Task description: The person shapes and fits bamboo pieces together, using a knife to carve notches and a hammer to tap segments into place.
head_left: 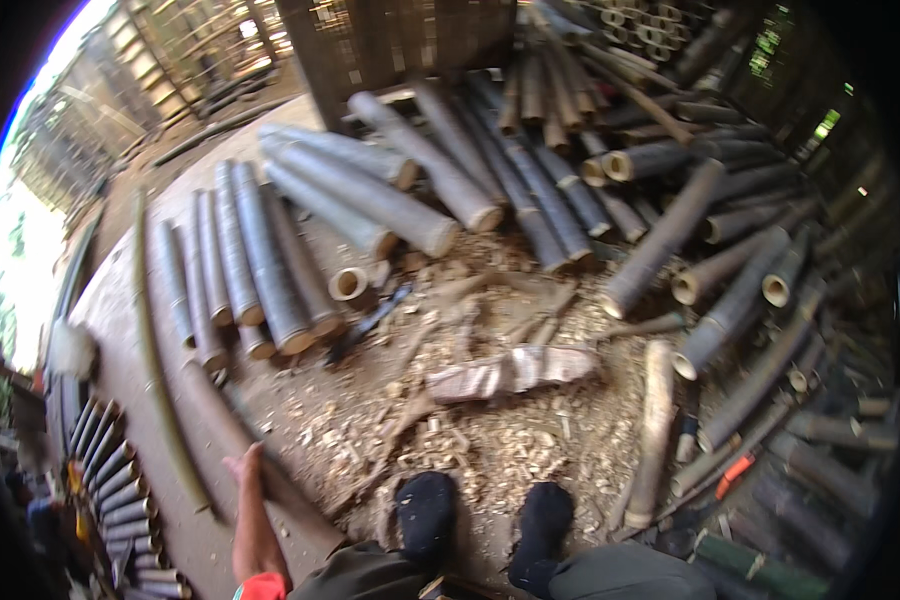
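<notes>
My left hand (245,468) reaches in from the lower left with a red cuff at the wrist. Its fingers look spread, beside or against a brown bamboo pole (232,425) that slants down toward my left leg. Whether the palm touches the pole I cannot tell. My right hand is out of sight. Ahead of my feet in dark socks (427,515) lies a short, pale-hewn wooden block (510,374) on the ground. To its right a light bamboo length (655,430) points away from me.
Wood chips (510,440) cover the ground around my feet. Cut bamboo lengths (370,195) lie in rows ahead; more bamboo (730,300) is piled on the right. A thin green pole (155,350) and stacked tubes (125,500) lie left. An orange-handled thing (735,475) rests at right.
</notes>
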`<control>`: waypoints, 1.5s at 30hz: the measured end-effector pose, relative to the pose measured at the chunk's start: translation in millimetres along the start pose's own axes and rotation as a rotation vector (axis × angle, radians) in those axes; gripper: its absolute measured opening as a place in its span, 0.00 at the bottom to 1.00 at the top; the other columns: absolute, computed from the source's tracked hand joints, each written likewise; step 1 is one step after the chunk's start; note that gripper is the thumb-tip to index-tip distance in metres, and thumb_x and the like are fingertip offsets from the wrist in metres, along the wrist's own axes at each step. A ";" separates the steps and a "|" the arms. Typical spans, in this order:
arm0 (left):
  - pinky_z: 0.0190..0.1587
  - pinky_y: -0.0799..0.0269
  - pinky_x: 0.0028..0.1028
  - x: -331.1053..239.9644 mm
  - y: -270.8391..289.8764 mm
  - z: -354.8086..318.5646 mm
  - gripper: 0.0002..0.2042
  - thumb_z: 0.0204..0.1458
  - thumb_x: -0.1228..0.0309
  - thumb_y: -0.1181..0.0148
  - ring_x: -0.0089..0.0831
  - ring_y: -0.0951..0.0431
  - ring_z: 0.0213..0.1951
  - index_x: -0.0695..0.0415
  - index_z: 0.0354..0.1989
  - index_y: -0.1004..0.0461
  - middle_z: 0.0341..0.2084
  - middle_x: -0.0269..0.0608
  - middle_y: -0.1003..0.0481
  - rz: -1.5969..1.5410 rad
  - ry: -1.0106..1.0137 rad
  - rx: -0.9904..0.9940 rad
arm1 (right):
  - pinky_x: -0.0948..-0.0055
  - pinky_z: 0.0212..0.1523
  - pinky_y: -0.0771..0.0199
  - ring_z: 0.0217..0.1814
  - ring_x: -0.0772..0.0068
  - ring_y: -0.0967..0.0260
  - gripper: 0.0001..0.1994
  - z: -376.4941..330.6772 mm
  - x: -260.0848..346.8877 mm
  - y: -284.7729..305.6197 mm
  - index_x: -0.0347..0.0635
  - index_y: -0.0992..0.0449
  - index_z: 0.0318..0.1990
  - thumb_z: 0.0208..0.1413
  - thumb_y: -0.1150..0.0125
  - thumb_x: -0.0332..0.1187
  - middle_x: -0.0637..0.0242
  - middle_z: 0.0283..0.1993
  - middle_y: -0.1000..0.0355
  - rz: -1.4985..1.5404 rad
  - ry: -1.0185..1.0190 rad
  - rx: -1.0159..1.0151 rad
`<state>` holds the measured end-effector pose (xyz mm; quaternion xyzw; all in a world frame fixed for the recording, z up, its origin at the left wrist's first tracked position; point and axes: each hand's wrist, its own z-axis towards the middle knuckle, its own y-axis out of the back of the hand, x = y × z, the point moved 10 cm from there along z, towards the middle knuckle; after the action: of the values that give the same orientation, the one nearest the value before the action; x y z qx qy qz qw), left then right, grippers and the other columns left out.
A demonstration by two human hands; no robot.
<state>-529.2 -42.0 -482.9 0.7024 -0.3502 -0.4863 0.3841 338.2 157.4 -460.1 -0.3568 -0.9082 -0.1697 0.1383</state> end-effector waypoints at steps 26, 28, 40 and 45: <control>0.60 0.31 0.40 -267.3 19.7 -209.0 0.28 0.51 0.72 0.30 0.41 0.27 0.59 0.59 0.63 0.27 0.58 0.45 0.28 -0.375 -1.053 0.146 | 0.58 0.47 0.11 0.49 0.59 0.18 0.41 176.4 374.7 280.4 0.23 0.35 0.59 0.46 0.21 0.46 0.41 0.49 0.24 0.965 0.799 -0.505; 0.56 0.26 0.38 -303.7 24.5 -242.3 0.28 0.52 0.75 0.29 0.38 0.27 0.59 0.55 0.64 0.27 0.59 0.42 0.28 -0.436 -1.174 0.214 | 0.59 0.45 0.10 0.46 0.56 0.18 0.38 110.5 385.6 252.9 0.23 0.33 0.60 0.53 0.26 0.47 0.47 0.50 0.24 1.086 0.994 -0.324; 0.74 0.45 0.53 -429.3 51.7 -594.5 0.48 0.30 0.64 0.16 0.47 0.35 0.70 0.49 0.68 0.32 0.67 0.45 0.31 -0.511 -2.336 -0.064 | 0.55 0.43 0.21 0.41 0.51 0.21 0.55 -102.7 301.5 63.0 0.27 0.42 0.72 0.49 0.30 0.66 0.41 0.47 0.23 1.086 0.771 1.007; 0.63 0.29 0.47 -431.6 12.5 -587.2 0.39 0.32 0.64 0.23 0.47 0.21 0.53 0.54 0.60 0.29 0.49 0.45 0.23 -0.139 -2.107 0.543 | 0.45 0.61 0.26 0.57 0.49 0.24 0.48 29.1 342.0 113.6 0.36 0.38 0.73 0.56 0.32 0.63 0.47 0.61 0.27 0.477 0.907 0.090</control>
<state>-93.2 442.6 -156.9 0.0125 -0.5587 -0.7711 -0.3051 171.5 452.9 -335.3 -0.4381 -0.6567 -0.2317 0.5685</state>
